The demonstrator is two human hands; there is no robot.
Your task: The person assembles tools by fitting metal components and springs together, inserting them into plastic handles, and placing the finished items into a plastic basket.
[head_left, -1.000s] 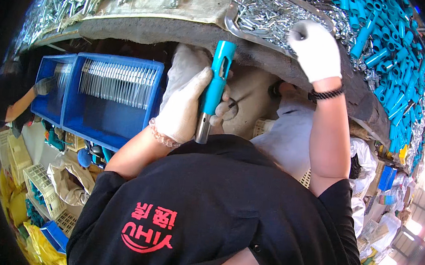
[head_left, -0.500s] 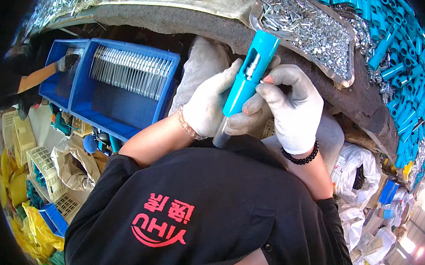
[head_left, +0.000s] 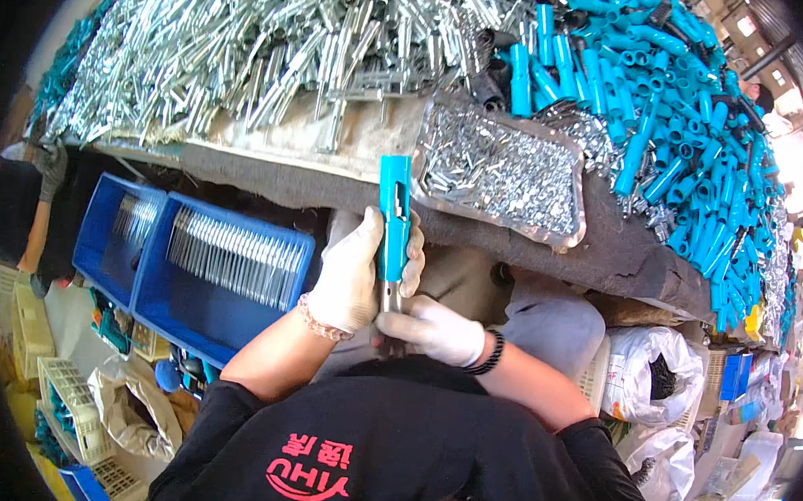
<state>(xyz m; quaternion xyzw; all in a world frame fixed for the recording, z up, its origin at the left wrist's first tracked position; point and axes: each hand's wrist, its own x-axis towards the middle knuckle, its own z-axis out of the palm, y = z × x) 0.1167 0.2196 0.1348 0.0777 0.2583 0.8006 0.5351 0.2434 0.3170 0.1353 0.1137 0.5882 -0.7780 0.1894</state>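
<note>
A turquoise plastic sleeve (head_left: 390, 250), with a long cut-out in its upper part, stands almost upright in front of me. Out of its lower end comes a grey metal tube (head_left: 391, 298). My left hand (head_left: 348, 279), in a white glove, is closed around the sleeve, thumb on one side and fingertips on the other. Lower down, my gloved right hand (head_left: 440, 331) has its fingers closed at the bottom of the metal tube, whose end is hidden by them. A small light metal part shows inside the cut-out.
Beyond my hands, a bench carries a tray (head_left: 578, 193) of small metal pieces, heaped metal rods (head_left: 275, 56) and piled turquoise sleeves (head_left: 688, 150). Blue crates (head_left: 214, 331) with rows of metal strips stand left. Another person's gloved hand (head_left: 51, 165) is far left; a white sack (head_left: 631, 369) stands right.
My right hand has moved from beside the turquoise sleeve down to the metal tube's lower end. The sleeve has turned more upright. My view has tilted up, showing more of the bench.
</note>
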